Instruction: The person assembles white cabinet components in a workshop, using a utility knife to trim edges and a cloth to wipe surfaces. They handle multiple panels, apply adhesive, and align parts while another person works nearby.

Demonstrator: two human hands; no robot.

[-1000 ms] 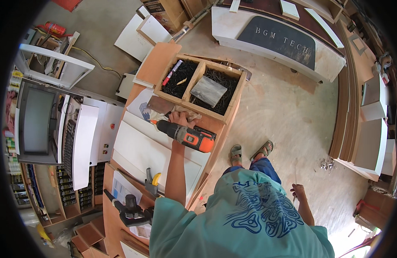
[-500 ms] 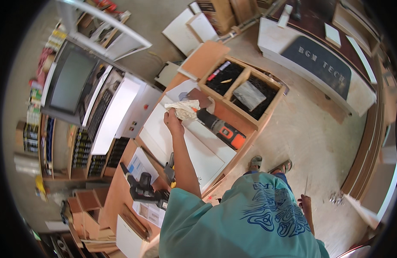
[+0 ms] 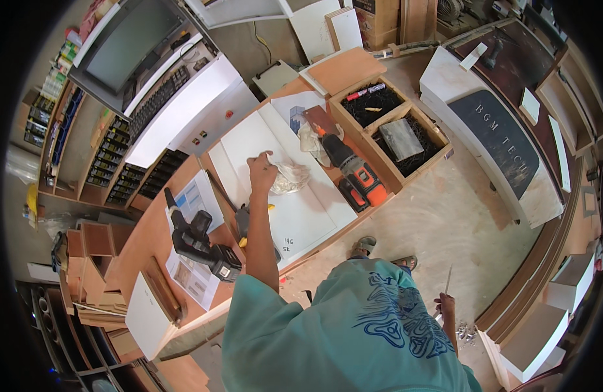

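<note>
My left hand (image 3: 262, 171) pinches one edge of a crumpled off-white cloth (image 3: 290, 178), which hangs over a white panel (image 3: 246, 202) on the workbench; whether the cloth touches the panel I cannot tell. Down at my right side, away from the bench, my right hand (image 3: 446, 305) grips a thin straight rod (image 3: 449, 279) whose kind I cannot make out. Beyond the held cloth, an orange and black cordless drill (image 3: 355, 171) lies across the panel's right end. A second pale cloth (image 3: 312, 142) is bunched beside the drill's tip.
Right of the drill stands a two-compartment wooden box (image 3: 363, 136) with dark screws, a red marker (image 3: 365, 91) and a grey block (image 3: 400, 138). A black cordless blower (image 3: 200, 238) rests on papers (image 3: 190, 277) at the left. A keyboard console (image 3: 190, 108) adjoins the bench.
My left hand has brought the cloth down and nearer, away from the drill's tip. The view has turned, and my right hand still has the rod.
</note>
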